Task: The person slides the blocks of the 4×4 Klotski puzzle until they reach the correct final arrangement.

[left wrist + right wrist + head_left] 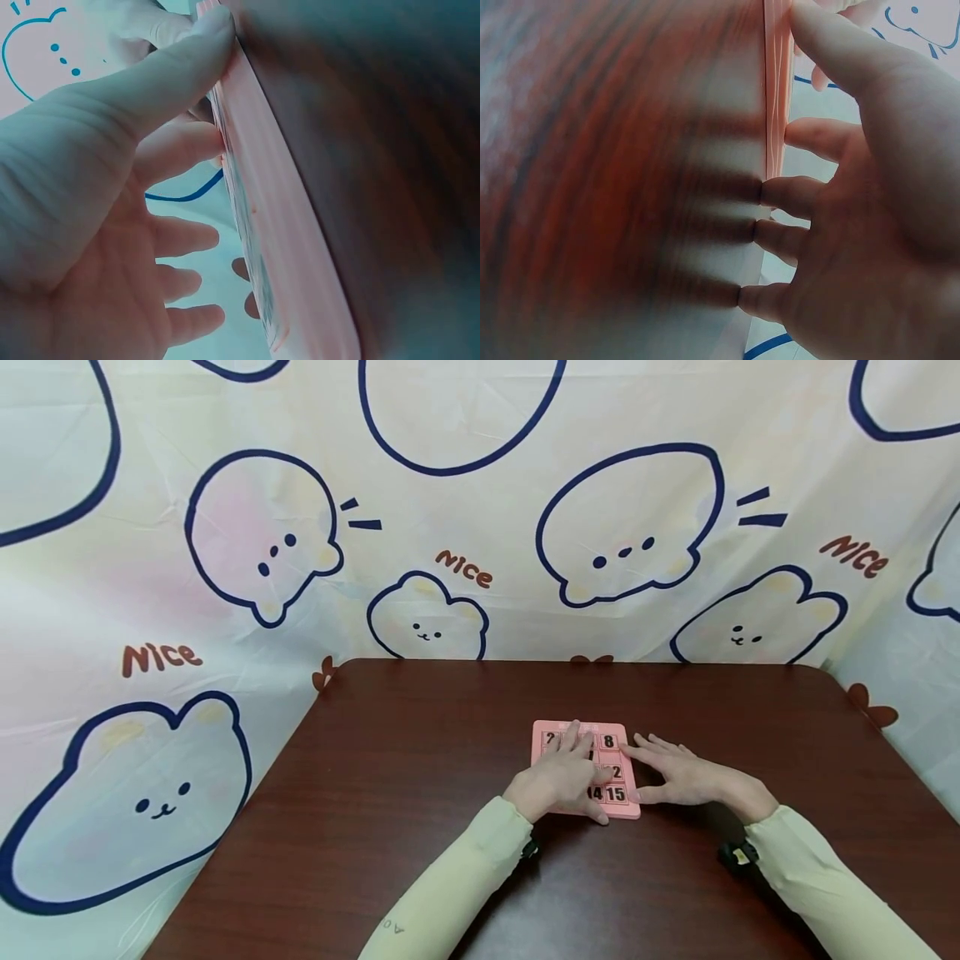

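Observation:
A pink number slide puzzle (616, 794) lies flat on the table, with black numbers such as 8 and 15 showing on its tiles. My left hand (558, 778) spreads over its left and middle part and hides many tiles. In the left wrist view the thumb (202, 45) rests on the frame's near edge, and the index fingertip touches the tile face. My right hand (686, 777) lies at the puzzle's right side, its thumb and index finger touching that edge. The other right fingertips (772, 238) rest on the table, straight and spread.
The dark brown wooden table (390, 760) reaches back to a pale cloth (517, 610) printed with cartoon bears. Black wrist devices, one being a right wrist strap (738, 856), sit under both pale green sleeves (457, 877).

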`<action>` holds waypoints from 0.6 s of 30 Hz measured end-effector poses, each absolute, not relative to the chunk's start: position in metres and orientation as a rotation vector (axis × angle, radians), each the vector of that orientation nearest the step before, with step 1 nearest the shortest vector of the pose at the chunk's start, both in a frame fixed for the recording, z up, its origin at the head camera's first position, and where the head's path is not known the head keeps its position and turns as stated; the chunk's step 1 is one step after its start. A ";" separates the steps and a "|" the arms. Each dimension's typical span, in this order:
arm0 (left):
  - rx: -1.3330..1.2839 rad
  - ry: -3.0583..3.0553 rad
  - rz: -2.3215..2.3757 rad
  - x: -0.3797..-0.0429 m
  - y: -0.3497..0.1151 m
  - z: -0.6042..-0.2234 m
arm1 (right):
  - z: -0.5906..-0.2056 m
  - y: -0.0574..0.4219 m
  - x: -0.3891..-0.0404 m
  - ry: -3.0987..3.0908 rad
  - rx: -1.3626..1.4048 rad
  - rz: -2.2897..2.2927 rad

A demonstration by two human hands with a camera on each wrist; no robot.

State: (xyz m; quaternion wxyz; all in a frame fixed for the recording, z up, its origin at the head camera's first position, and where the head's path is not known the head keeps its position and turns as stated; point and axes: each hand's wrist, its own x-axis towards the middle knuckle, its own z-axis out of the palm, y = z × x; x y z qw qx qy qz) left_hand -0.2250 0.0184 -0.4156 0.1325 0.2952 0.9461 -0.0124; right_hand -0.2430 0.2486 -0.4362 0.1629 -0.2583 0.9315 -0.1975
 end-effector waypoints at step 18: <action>0.894 2.762 0.118 -0.238 0.014 -0.411 | -0.438 0.249 -0.244 2.657 -0.726 -0.556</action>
